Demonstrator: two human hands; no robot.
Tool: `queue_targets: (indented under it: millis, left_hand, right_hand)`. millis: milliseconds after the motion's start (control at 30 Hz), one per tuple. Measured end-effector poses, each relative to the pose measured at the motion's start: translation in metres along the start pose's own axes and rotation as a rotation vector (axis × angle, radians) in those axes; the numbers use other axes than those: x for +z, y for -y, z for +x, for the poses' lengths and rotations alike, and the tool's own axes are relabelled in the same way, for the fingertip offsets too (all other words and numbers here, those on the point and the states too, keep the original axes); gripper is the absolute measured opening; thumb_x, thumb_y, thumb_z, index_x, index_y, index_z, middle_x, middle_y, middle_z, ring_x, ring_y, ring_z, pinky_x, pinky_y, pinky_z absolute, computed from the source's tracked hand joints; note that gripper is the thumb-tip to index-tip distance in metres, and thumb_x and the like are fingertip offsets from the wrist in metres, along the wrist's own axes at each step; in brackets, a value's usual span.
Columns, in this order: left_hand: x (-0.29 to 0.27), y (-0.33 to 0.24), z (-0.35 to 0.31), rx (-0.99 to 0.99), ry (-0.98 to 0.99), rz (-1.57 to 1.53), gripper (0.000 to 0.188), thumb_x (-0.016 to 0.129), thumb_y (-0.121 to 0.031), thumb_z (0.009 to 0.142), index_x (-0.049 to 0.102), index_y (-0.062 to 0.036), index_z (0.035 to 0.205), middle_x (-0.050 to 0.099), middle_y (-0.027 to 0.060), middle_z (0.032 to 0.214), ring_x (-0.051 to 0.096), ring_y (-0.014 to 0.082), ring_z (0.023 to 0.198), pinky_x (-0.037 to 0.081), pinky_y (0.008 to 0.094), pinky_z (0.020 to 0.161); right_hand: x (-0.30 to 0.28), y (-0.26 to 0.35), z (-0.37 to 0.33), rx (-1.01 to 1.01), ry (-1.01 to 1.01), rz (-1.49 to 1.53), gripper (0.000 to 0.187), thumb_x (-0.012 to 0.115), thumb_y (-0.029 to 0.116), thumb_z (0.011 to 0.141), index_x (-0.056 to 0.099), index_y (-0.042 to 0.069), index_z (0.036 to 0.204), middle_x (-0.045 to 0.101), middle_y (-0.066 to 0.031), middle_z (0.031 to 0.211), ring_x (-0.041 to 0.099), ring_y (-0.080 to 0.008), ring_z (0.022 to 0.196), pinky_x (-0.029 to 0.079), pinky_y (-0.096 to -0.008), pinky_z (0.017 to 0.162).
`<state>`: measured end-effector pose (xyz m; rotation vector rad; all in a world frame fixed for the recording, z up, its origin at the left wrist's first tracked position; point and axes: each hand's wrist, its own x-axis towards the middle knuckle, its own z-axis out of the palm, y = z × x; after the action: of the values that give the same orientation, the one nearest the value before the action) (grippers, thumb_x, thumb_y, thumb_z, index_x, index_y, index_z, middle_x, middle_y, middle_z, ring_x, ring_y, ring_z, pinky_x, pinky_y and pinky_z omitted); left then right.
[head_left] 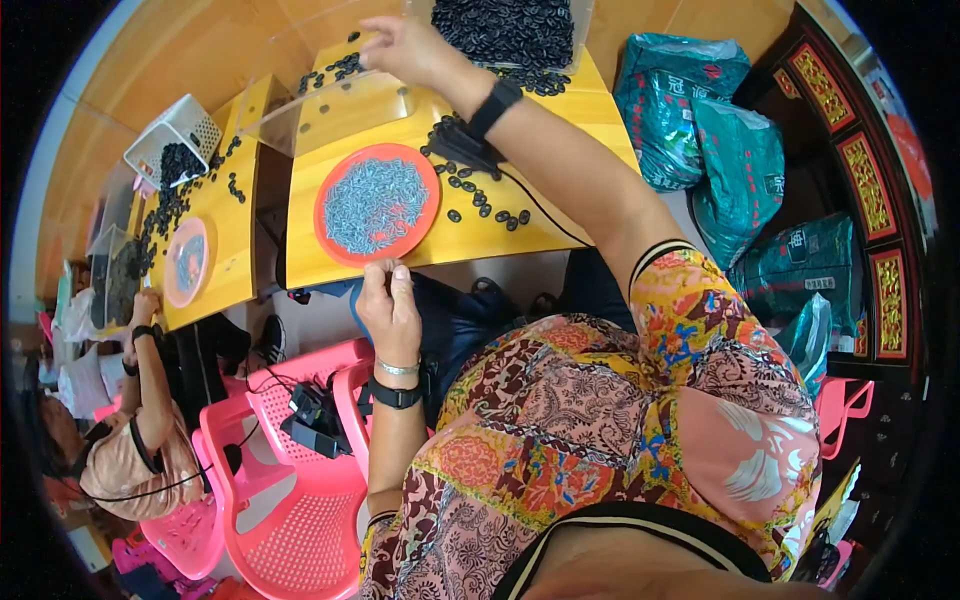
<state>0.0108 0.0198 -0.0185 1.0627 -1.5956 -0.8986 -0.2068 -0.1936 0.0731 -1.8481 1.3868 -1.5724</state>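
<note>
My left hand point(391, 312) is at the near rim of a round red-orange plate point(326, 242), its thumb and forefinger pinched together. Whatever lies between those fingertips is too small to make out. The plate holds a heap of small silvery metal pins or screws point(372, 200). My right hand point(408, 50) reaches across the table above a clear plastic bin point(350, 115), fingers apart. Just beyond its fingertips a small black oval piece point(353, 36) shows. More black oval pieces point(484, 205) lie loose to the right of the plate.
A clear tub point(583, 35) heaped with black pieces stands at the far edge of the yellow table point(590, 120). Green sacks point(735, 165) stand at the right. At the left, a co-worker point(140, 450) sits by another yellow table point(235, 270) with a white basket point(205, 120). Pink chairs point(300, 540) stand nearby.
</note>
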Motion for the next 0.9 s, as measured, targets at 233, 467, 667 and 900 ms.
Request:
queue_targets:
  millis: [233, 467, 667, 900]
  left_hand:
    - [-0.005, 0.003, 0.002, -0.016, -0.019, 0.025, 0.009, 0.053, -0.006, 0.087, 0.051, 0.0007, 0.081, 0.052, 0.0089, 0.067, 0.049, 0.0179, 0.059, 0.042, 0.0296, 0.058]
    - [0.001, 0.007, -0.001, -0.047, 0.087, 0.041, 0.010, 0.053, -0.008, 0.087, 0.051, 0.0006, 0.081, 0.052, 0.0118, 0.064, 0.049, 0.0208, 0.057, 0.041, 0.0312, 0.056]
    - [0.004, 0.014, -0.005, 0.007, 0.139, 0.129, 0.016, 0.051, -0.013, 0.089, 0.052, -0.0003, 0.079, 0.051, 0.0049, 0.060, 0.048, 0.0124, 0.056, 0.039, 0.0273, 0.053]
    - [0.004, 0.013, -0.003, 0.001, 0.144, 0.133, 0.018, 0.052, -0.015, 0.089, 0.053, -0.0002, 0.079, 0.050, 0.0043, 0.058, 0.048, 0.0123, 0.054, 0.039, 0.0267, 0.052]
  right_hand:
    - [-0.050, -0.028, -0.038, 0.262, 0.297, -0.261, 0.014, 0.065, 0.012, 0.080, 0.069, 0.002, 0.088, 0.067, -0.0047, 0.074, 0.062, -0.0101, 0.065, 0.049, -0.0239, 0.060]
    - [-0.050, -0.035, -0.110, 0.300, 0.614, -0.509, 0.019, 0.066, 0.011, 0.069, 0.070, 0.009, 0.088, 0.067, -0.0063, 0.076, 0.064, -0.0192, 0.070, 0.049, -0.0311, 0.066]
    - [-0.033, -0.021, -0.116, 0.118, 0.692, -0.773, 0.015, 0.058, 0.004, 0.071, 0.067, 0.008, 0.083, 0.064, -0.0130, 0.083, 0.063, -0.0292, 0.083, 0.049, -0.0405, 0.070]
    - [-0.037, -0.045, -0.122, -0.033, 0.635, -0.843, 0.016, 0.053, 0.006, 0.075, 0.060, -0.001, 0.088, 0.061, -0.0202, 0.090, 0.060, -0.0350, 0.084, 0.047, -0.0423, 0.072]
